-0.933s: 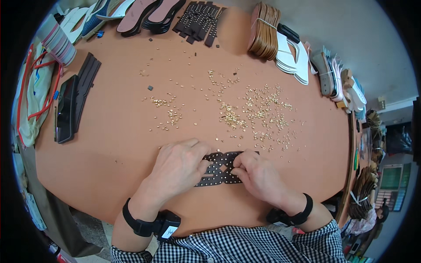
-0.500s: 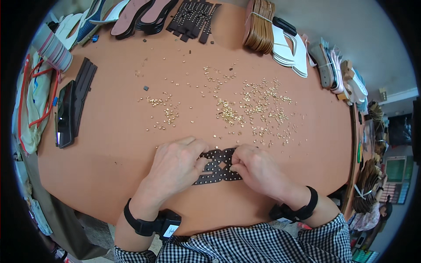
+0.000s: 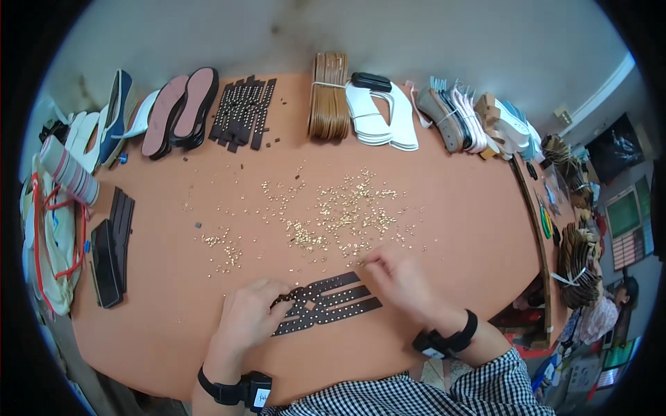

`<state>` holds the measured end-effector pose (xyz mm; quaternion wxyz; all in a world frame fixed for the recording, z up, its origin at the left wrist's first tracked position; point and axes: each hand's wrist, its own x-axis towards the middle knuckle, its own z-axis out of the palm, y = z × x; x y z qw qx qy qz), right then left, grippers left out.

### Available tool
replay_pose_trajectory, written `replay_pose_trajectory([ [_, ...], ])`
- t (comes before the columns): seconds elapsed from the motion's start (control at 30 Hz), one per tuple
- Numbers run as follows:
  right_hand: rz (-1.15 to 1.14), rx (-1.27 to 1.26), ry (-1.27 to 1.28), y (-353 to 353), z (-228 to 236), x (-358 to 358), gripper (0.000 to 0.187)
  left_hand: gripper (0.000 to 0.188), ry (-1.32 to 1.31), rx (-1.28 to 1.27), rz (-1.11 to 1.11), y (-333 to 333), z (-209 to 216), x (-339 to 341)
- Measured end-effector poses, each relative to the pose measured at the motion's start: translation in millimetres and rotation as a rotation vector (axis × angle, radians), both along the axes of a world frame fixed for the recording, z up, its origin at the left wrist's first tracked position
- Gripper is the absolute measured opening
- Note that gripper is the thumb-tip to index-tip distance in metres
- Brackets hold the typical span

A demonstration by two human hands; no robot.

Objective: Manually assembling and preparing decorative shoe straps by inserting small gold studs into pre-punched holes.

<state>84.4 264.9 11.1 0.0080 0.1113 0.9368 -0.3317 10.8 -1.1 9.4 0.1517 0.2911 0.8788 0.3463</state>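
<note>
A dark brown strap piece (image 3: 341,297), cut into several strips joined at a middle with a small diamond hole, lies flat before me. Rows of small shiny studs dot it. My left hand (image 3: 251,313) grips its left end between thumb and fingers, covering that part. Off the strap's upper right corner, my right hand (image 3: 401,283) hovers with thumb and forefinger pinched together. Whatever sits in that pinch is too small to make out. Just beyond the fingertips, loose gold-coloured studs (image 3: 305,237) are scattered over the tabletop.
Along the table's (image 3: 166,277) far edge stand pink-topped shoe soles (image 3: 165,114), more studded straps (image 3: 241,111), a bundle of brown strips (image 3: 328,104) and white cutouts (image 3: 371,114). A black phone-like object (image 3: 106,267) lies at left. Another person (image 3: 600,319) is at far right.
My right hand has let go of the strap piece and moved up and right toward the studs. The left hand still grips its left end. My view has tilted upward.
</note>
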Motion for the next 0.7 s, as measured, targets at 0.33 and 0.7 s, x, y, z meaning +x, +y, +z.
replay_pose_trajectory([
  [0.33,-0.042,0.263,0.095,34,-4,-39,0.011,0.019,0.041,0.066,0.022,-4,-8,1],
  [0.7,-0.046,0.383,0.094,57,-9,-39,0.01,0.02,-0.054,0.041,0.042,0,3,0],
])
